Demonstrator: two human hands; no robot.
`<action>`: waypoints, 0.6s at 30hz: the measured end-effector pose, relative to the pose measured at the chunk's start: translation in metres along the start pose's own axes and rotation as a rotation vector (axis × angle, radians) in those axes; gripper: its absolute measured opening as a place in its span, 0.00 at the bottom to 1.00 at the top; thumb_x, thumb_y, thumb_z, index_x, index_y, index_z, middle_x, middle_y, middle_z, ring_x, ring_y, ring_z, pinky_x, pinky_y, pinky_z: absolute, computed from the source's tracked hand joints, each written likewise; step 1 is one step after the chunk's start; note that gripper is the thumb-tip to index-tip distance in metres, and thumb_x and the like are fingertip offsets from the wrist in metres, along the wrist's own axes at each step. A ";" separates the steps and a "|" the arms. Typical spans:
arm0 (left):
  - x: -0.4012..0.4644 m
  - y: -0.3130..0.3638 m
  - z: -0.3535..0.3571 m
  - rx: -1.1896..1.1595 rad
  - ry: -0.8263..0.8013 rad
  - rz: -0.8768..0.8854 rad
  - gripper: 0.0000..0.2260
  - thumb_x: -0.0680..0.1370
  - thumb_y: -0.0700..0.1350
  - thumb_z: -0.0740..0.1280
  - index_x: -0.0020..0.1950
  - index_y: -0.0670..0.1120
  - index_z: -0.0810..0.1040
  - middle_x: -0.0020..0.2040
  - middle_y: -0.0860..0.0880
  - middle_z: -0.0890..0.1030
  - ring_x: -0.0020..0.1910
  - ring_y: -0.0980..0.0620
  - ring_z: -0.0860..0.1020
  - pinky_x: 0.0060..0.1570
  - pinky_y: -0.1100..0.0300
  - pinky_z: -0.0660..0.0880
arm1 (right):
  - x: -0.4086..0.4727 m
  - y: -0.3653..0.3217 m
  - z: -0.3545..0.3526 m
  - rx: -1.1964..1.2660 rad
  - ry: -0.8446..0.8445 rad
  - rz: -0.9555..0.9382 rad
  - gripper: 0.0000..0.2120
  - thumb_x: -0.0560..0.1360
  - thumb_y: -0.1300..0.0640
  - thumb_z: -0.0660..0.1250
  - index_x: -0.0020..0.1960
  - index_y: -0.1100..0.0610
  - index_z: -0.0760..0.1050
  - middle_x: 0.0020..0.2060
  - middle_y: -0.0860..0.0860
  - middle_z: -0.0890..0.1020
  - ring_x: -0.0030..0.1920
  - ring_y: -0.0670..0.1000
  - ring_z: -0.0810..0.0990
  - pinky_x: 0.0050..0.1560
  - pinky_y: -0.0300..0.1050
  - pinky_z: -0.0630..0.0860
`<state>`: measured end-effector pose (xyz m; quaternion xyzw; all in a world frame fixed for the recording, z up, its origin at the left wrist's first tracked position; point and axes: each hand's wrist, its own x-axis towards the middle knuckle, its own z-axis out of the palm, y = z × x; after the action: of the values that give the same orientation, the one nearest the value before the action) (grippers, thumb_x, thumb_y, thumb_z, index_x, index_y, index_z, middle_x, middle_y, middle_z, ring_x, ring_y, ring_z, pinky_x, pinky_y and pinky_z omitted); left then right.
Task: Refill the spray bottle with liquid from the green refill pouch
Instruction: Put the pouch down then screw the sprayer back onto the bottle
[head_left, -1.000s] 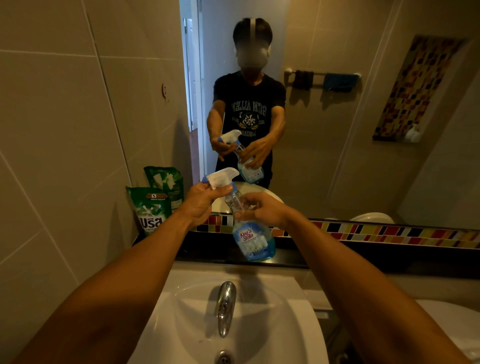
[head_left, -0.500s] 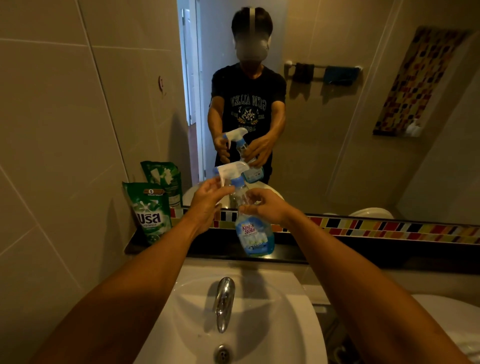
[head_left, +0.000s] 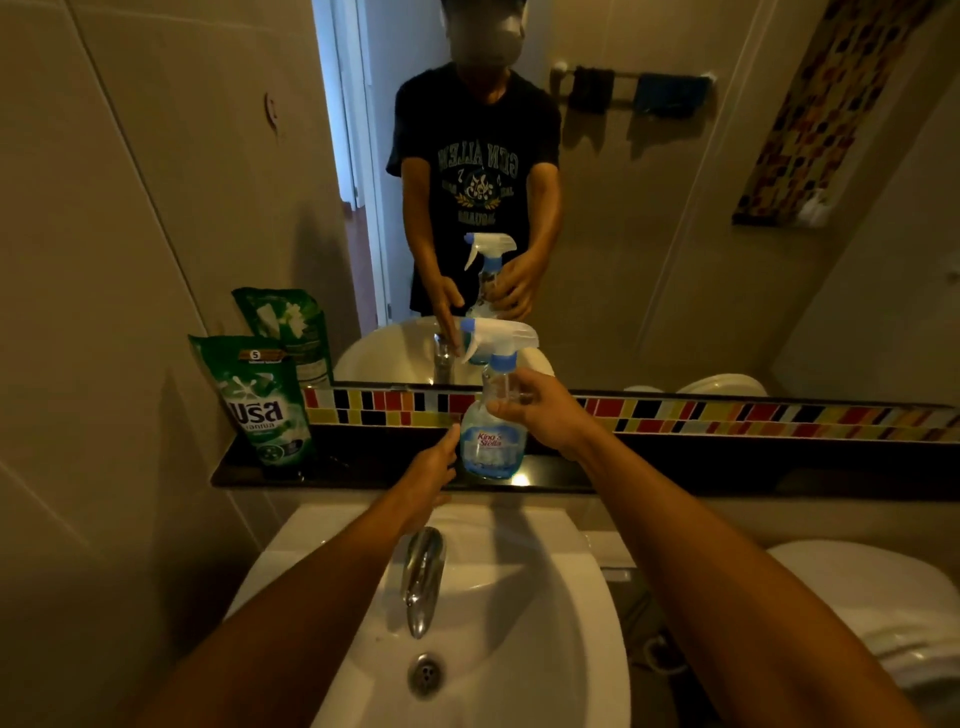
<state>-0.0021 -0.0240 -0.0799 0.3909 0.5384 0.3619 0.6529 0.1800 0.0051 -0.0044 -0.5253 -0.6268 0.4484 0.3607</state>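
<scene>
The bottle (head_left: 492, 431) stands on the shelf (head_left: 363, 475), its neck held by the right hand (head_left: 545, 415); the left hand (head_left: 434, 467) hangs empty, loosely open beside it. Twisting one-handed could tip it toward the pouch (head_left: 262, 405) at its left.

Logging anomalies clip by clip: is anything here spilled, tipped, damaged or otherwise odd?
Nothing stands out. The spray bottle stands upright on the dark shelf with its trigger head on, the right hand around its neck and the left hand beside its base. The green pouch stands at the shelf's left end. No spill shows.
</scene>
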 end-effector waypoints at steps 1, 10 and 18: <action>0.004 -0.004 0.005 -0.009 -0.008 -0.006 0.30 0.81 0.64 0.58 0.79 0.51 0.64 0.79 0.46 0.64 0.78 0.42 0.62 0.74 0.39 0.58 | 0.001 0.004 -0.002 0.011 0.003 0.003 0.15 0.78 0.62 0.74 0.62 0.53 0.79 0.55 0.50 0.85 0.58 0.52 0.84 0.58 0.52 0.83; 0.034 -0.017 0.037 -0.111 0.037 -0.018 0.23 0.82 0.58 0.62 0.74 0.49 0.70 0.74 0.46 0.72 0.75 0.45 0.67 0.73 0.43 0.61 | 0.019 0.032 -0.018 0.034 -0.002 0.054 0.20 0.78 0.63 0.73 0.68 0.57 0.76 0.60 0.53 0.84 0.59 0.52 0.84 0.52 0.45 0.84; 0.059 -0.020 0.053 -0.135 0.053 0.004 0.23 0.83 0.58 0.59 0.76 0.51 0.67 0.76 0.47 0.70 0.76 0.46 0.65 0.75 0.41 0.58 | 0.044 0.052 -0.023 0.036 0.016 0.078 0.18 0.78 0.64 0.72 0.67 0.58 0.75 0.61 0.54 0.82 0.61 0.54 0.82 0.58 0.52 0.83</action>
<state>0.0604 0.0141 -0.1166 0.3376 0.5291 0.4089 0.6625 0.2109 0.0552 -0.0467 -0.5464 -0.5947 0.4692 0.3573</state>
